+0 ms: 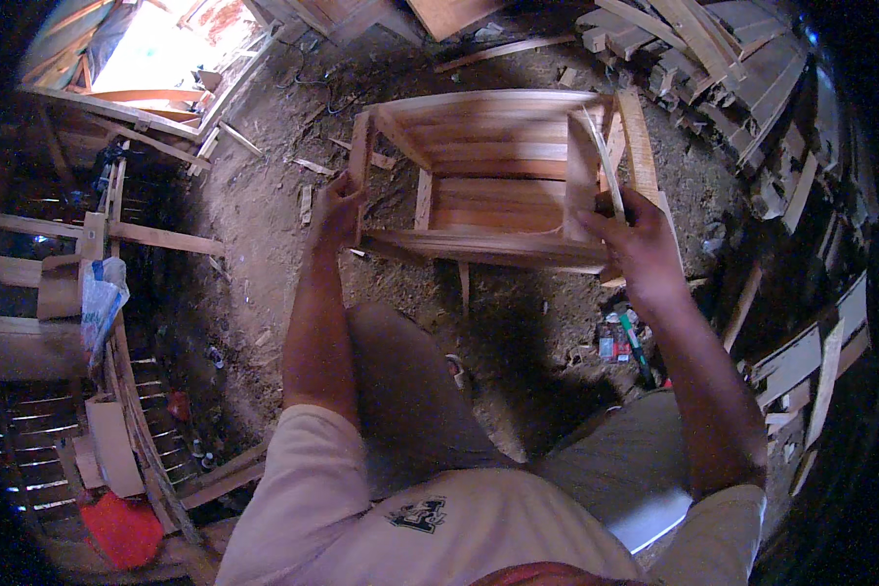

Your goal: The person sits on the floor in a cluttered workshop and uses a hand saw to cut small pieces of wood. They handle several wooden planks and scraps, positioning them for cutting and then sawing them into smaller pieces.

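Observation:
A box-like wooden frame (498, 246), with slats across its far and bottom sides, is held in front of my knees. My left hand (338, 210) is closed round its left upright, thumb toward the top. At the right end, my right hand (643, 244) is closed on the edge by the inner board (582, 176). A thin pale curved strip (604, 156) runs up from the right fingers; whether it is loose or part of the frame I cannot tell. The fingertips of both hands are partly hidden by the wood.
Stacked boards and offcuts (693, 59) fill the far right. A green-handled tool (633, 337) and small packets (610, 342) lie on the dirt floor by my right forearm. To the left stand a wooden bench-like structure (34, 347), a plastic bag (103, 303) and a red item (122, 529).

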Tool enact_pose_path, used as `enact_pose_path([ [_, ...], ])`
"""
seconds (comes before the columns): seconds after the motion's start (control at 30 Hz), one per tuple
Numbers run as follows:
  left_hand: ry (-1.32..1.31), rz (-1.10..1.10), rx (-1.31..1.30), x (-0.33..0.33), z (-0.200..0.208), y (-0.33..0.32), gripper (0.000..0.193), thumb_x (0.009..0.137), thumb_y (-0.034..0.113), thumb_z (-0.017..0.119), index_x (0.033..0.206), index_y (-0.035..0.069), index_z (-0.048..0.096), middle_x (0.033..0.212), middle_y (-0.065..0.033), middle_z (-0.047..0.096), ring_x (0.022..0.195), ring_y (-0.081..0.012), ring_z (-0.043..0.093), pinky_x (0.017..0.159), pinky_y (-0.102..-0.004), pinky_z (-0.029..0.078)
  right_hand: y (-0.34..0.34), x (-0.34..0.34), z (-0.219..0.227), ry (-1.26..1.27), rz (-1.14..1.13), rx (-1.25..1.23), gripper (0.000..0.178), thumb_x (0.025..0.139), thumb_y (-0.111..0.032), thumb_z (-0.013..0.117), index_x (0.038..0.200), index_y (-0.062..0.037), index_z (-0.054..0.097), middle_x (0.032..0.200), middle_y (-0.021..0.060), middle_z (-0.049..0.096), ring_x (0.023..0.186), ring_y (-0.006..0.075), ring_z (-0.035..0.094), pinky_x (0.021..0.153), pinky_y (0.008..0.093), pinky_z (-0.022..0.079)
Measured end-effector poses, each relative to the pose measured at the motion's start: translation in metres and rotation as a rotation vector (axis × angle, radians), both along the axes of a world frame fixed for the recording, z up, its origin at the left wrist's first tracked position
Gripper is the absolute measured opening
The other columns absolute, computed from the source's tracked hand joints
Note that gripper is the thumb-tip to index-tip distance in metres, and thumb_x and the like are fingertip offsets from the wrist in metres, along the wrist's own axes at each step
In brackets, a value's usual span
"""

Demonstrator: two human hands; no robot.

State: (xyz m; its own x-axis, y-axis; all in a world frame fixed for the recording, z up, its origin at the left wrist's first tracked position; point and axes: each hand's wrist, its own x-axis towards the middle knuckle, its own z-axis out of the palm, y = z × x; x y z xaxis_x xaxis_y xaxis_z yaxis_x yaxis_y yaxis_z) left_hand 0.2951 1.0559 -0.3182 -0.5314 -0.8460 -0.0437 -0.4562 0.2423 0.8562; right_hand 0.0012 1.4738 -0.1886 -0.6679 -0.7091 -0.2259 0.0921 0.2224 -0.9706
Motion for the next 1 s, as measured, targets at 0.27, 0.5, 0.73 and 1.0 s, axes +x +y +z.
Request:
enact_pose_path([
  [0.27, -0.02, -0.039, -0.043, -0.025, 0.023, 0.037, 0.027, 0.085, 0.019, 0.079, 0.099, 0.0, 0.067, 0.085, -0.0017, 0.067, 0.077, -0.0112, 0.056, 0.067, -0.0322, 0.047, -0.106, 0.019, -0.037, -0.287, 0.103, 0.023, 0.037, 0.087, -0.02, 0.08, 0.115, -0.0026, 0.064, 0.087, -0.0006, 0.065, 0.06, 0.0029, 0.048, 0.045, 0.0213, 0.031],
  [0.5, 0.097, -0.037, 0.112, -0.023, 0.008, 0.025, 0.021, 0.082, 0.014, 0.08, 0.092, 0.0, 0.068, 0.08, -0.0015, 0.068, 0.073, -0.0107, 0.057, 0.065, -0.033, 0.048, -0.323, 0.034, -0.098, -0.028, 0.103, -0.054, 0.034, 0.084, -0.015, 0.082, 0.111, 0.0012, 0.068, 0.088, 0.0101, 0.068, 0.065, 0.0212, 0.065, 0.056, 0.035, 0.052],
  [0.73, -0.034, 0.052, 0.072, -0.038, 0.004, 0.039, 0.032, 0.08, 0.017, 0.083, 0.103, -0.003, 0.07, 0.086, -0.0057, 0.074, 0.077, -0.011, 0.064, 0.069, -0.0326, 0.053, -0.365, 0.051, -0.129, -0.245, -0.079, -0.059, 0.033, 0.08, -0.016, 0.085, 0.097, 0.0076, 0.069, 0.084, 0.0129, 0.067, 0.072, 0.0219, 0.068, 0.06, 0.0375, 0.058],
  [1.0, 0.106, 0.027, 0.078, 0.0, -0.021, 0.018, 0.032, 0.082, 0.019, 0.082, 0.101, -0.004, 0.069, 0.086, -0.0074, 0.073, 0.079, -0.0103, 0.062, 0.07, -0.0326, 0.053, -0.371, 0.085, -0.113, -0.119, -0.057, 0.0, 0.029, 0.081, -0.018, 0.084, 0.096, 0.0039, 0.072, 0.085, 0.0095, 0.069, 0.069, 0.0187, 0.065, 0.059, 0.0376, 0.057],
])
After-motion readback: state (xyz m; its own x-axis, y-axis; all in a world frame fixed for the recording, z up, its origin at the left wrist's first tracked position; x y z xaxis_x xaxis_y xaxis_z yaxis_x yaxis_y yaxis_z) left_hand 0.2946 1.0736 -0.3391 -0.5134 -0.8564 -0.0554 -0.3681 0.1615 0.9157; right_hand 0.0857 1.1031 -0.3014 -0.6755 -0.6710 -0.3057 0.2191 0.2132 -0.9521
